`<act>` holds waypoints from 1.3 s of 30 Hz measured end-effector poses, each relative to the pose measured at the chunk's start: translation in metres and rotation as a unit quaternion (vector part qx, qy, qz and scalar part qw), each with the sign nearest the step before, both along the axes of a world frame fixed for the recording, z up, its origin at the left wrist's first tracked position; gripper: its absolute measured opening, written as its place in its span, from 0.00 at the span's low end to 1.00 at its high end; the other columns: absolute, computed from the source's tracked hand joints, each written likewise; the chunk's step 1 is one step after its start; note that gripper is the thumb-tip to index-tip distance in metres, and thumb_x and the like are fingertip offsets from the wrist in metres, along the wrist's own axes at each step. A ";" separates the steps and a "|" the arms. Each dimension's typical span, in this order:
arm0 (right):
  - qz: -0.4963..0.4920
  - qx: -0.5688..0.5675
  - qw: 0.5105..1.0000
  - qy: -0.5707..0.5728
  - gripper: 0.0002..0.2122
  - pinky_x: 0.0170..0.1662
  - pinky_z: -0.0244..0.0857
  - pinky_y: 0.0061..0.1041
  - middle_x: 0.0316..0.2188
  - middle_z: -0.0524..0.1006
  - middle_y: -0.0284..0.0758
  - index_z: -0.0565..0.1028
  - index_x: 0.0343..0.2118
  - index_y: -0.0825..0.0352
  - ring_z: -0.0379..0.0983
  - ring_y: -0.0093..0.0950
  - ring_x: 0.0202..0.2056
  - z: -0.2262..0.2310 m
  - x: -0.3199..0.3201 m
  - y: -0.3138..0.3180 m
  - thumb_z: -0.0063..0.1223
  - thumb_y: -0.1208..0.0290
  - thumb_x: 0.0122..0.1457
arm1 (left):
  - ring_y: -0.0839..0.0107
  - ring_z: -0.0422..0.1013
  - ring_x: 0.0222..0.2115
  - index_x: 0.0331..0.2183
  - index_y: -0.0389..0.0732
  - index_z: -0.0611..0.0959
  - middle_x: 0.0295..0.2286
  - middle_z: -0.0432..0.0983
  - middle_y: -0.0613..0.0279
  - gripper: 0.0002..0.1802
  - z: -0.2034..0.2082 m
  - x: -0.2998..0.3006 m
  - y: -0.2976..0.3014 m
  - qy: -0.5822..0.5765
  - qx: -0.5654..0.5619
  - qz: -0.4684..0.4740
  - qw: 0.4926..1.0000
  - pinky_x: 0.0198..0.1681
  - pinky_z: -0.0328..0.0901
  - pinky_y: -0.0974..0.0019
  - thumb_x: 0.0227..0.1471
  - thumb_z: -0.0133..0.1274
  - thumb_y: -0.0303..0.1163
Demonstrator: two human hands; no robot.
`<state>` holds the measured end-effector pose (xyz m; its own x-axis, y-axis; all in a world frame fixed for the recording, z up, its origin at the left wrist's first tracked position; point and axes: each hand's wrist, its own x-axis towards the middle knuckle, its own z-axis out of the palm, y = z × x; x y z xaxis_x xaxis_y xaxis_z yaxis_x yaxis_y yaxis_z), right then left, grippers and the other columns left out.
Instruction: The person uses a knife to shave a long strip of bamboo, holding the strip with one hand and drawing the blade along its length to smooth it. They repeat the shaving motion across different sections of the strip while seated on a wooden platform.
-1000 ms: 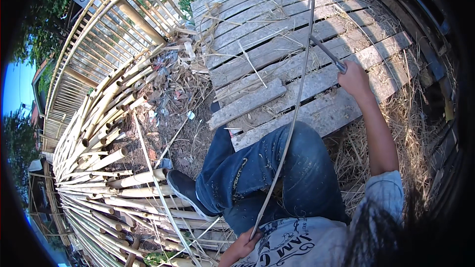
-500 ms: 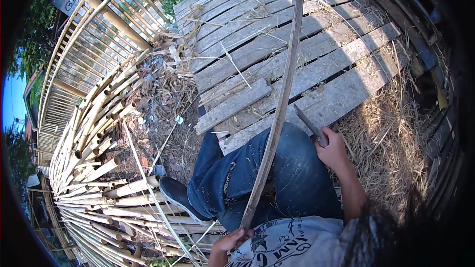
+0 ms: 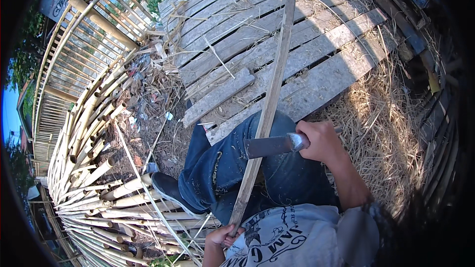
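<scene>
A long, narrow wooden or bamboo strip [image 3: 278, 71] slants from my waist across my bent leg [image 3: 217, 163] and out over the planks. Its lower end is in my left hand [image 3: 225, 236], fingers closed around it. My right hand [image 3: 320, 141] grips a broad-bladed knife [image 3: 269, 146] by its handle, with a shiny metal collar showing beside the fist. The blade lies across the strip near my knee, its flat side facing up. Whether the edge touches the strip, I cannot tell.
A platform of weathered planks [image 3: 316, 76] spreads ahead, a loose short board [image 3: 220, 98] on its near edge. Dry straw [image 3: 381, 133] covers the ground at right. Many bamboo poles [image 3: 106, 207] are piled at left, below a bamboo fence [image 3: 89, 54].
My right hand has swung the knife from beside the knee to across the strip, turning the blade to point left. My left hand still holds the strip's lower end.
</scene>
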<state>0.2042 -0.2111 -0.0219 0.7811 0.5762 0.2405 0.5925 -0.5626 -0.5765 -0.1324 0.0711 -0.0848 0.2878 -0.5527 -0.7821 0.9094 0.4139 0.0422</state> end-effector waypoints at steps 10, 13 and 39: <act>-0.005 -0.256 0.966 0.030 0.12 0.30 0.69 0.37 0.22 0.78 0.38 0.74 0.29 0.64 0.77 0.39 0.26 0.007 0.023 0.010 0.60 0.71 0.38 | 0.83 0.57 0.19 0.42 0.36 0.75 0.23 0.64 0.73 0.34 -0.013 0.010 -0.008 -0.040 0.104 -0.153 0.982 0.22 0.54 0.76 0.59 0.38 0.61; 0.062 -0.309 0.948 0.048 0.12 0.33 0.70 0.36 0.23 0.78 0.41 0.77 0.29 0.64 0.78 0.40 0.29 0.016 0.056 0.014 0.60 0.69 0.38 | 0.78 0.69 0.29 0.46 0.36 0.76 0.29 0.75 0.65 0.30 0.003 0.016 -0.040 -0.070 0.199 -0.116 0.971 0.34 0.65 0.74 0.63 0.37 0.54; -0.210 -0.010 0.955 0.207 0.08 0.27 0.64 0.35 0.14 0.70 0.40 0.72 0.25 0.67 0.70 0.41 0.20 -0.023 -0.025 -0.049 0.56 0.73 0.41 | 0.87 0.44 0.12 0.25 0.43 0.69 0.13 0.50 0.81 0.31 -0.032 0.034 -0.008 -0.052 -0.035 -0.082 0.995 0.14 0.39 0.79 0.57 0.41 0.63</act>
